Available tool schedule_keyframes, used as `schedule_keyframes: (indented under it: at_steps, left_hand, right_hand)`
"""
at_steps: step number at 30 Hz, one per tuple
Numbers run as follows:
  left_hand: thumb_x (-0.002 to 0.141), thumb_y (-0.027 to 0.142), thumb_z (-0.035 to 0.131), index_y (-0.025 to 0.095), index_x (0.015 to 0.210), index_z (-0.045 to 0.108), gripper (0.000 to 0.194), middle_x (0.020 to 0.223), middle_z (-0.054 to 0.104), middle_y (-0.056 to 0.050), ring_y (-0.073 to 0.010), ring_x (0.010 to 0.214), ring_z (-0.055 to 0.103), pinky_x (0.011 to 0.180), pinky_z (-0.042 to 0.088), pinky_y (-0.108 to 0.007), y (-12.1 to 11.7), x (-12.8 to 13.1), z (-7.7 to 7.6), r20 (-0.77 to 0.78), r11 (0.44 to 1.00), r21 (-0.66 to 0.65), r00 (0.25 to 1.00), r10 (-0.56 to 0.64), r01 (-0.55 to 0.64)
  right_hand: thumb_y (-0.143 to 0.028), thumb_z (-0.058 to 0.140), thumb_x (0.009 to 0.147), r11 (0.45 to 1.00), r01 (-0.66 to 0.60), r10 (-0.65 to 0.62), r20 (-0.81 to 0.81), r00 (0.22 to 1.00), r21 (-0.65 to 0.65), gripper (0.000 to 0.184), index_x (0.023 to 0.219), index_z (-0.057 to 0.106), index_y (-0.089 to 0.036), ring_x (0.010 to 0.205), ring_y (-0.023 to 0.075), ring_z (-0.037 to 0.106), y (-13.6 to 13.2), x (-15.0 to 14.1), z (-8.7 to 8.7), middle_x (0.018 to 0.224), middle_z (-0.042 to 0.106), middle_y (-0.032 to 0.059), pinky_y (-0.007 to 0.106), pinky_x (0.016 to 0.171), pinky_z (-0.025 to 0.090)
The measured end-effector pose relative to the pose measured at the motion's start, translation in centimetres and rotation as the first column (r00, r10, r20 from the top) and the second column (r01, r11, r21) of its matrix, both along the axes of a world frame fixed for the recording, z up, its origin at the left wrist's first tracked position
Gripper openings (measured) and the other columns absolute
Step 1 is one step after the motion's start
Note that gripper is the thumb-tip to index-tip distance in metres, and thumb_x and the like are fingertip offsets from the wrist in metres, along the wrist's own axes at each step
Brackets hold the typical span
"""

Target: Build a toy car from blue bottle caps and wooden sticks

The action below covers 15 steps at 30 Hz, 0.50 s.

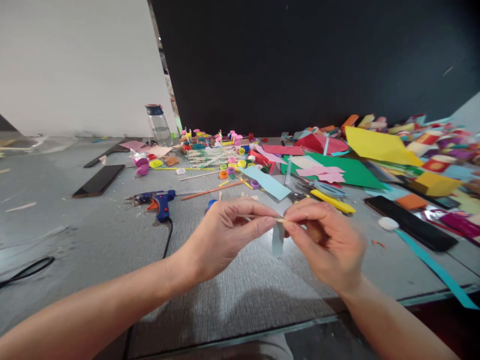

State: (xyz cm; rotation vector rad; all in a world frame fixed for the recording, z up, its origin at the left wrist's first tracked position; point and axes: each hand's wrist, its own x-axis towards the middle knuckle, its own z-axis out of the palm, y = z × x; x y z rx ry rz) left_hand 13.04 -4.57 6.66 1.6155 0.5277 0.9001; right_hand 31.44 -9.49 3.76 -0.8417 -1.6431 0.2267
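Over the middle of the table, my left hand [228, 235] and my right hand [330, 245] meet at their fingertips. Both pinch a thin pale stick [279, 219], apparently wooden; most of it is hidden by my fingers. A pale blue paper strip [277, 241] hangs just below the pinch, and how it joins the stick cannot be made out. Beyond my hands lies a wider light blue paper strip [267, 183]. A blue hot glue gun [162, 204] rests on its side left of my left hand. Past my right hand is a yellow craft knife [333, 201].
Dark phones [99, 181] lie on the grey table [240, 310]. A water bottle [159, 122] stands at the back. Green card [348, 170], yellow card [380, 145] and scraps pile up right. A turquoise strip [435, 267] overhangs the front edge. A black cord [168, 239] runs frontward.
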Motion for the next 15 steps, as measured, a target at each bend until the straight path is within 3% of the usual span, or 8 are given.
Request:
schedule_keyframes:
  at_steps: [9, 15]
  left_hand:
    - [0.091, 0.020, 0.068, 0.019, 0.090, 0.079, 0.011, 0.082, 0.070, -0.002, -0.0140, 0.078, 0.061, 0.069, 0.046, -0.026, -0.19, -0.02, -0.12, -0.025, 0.966, 0.238, 0.994, 0.107, -0.098]
    - [0.090, 0.019, 0.068, 0.017, 0.088, 0.077, 0.010, 0.081, 0.069, -0.001, -0.0127, 0.076, 0.059, 0.068, 0.044, -0.026, -0.35, -0.11, 0.19, -0.067, 0.946, 0.306, 0.989, 0.134, -0.108]
  right_hand:
    - [-0.006, 0.063, 0.091, 0.999, -0.027, 0.028, 0.016, 0.999, -0.022, 0.022, 0.101, 0.066, -0.026, 0.075, 0.0138, 0.063, -0.28, -0.07, 0.21, 0.088, 0.068, -0.0004, 0.029, 0.063, 0.051]
    - [-0.002, 0.062, 0.090, 0.998, -0.054, 0.053, 0.036, 0.998, 0.014, 0.026, 0.100, 0.066, -0.025, 0.077, 0.0143, 0.063, -0.21, -0.01, 0.29, 0.086, 0.067, -0.0008, 0.031, 0.066, 0.050]
